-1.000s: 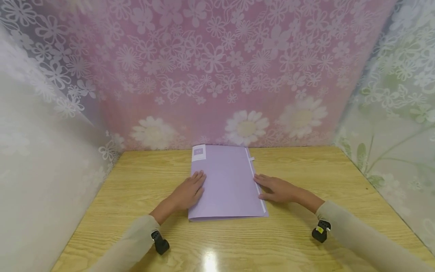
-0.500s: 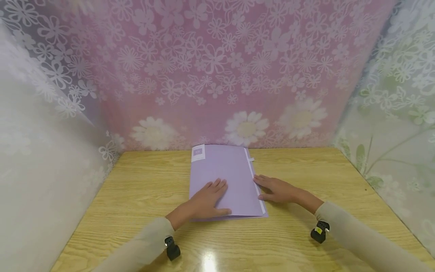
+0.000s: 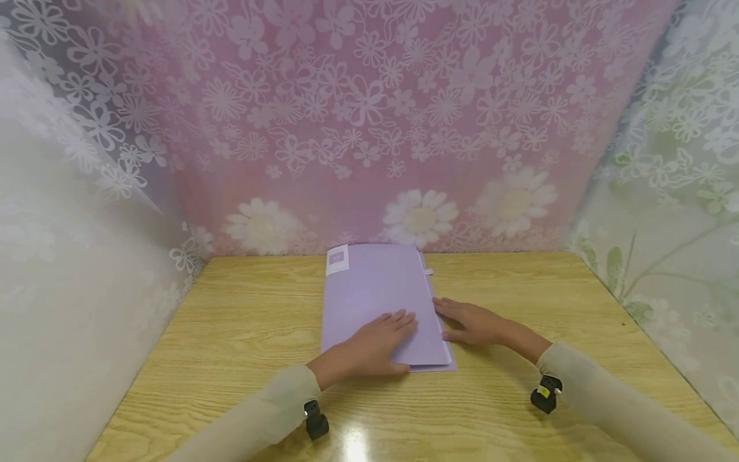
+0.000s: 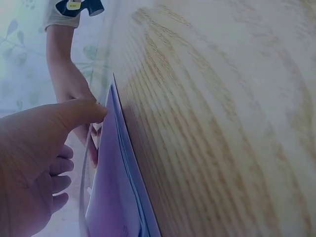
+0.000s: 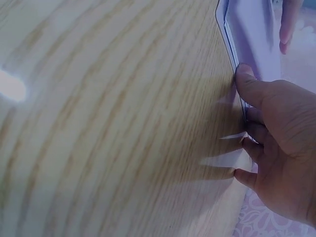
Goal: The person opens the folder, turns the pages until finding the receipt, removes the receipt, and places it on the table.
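A light purple document folder [image 3: 375,279] lies closed on the table, a white label [image 3: 337,259] at its far left corner. My left hand [image 3: 372,346] rests on the front right part of its cover, fingers extended and thumb at the near edge. In the left wrist view, the left thumb [image 4: 84,112] reaches the folder's edge, where layers show between the covers. At the folder's right side, my right hand [image 3: 470,323] touches the edge with straight fingertips. The right wrist view has the right thumb [image 5: 249,84] against the folder's layered edge [image 5: 227,34].
The wood-grain table [image 3: 248,301] extends around the folder on the left, right and near sides. A pink floral backdrop [image 3: 369,128] stands right behind the folder's far edge, with pale side panels [image 3: 681,212] flanking the table. A small white tab [image 3: 428,272] sticks out at the folder's right.
My left hand has slid right across the cover, from the folder's left edge to its front right part. The right hand stays at the right edge. The folder remains in place.
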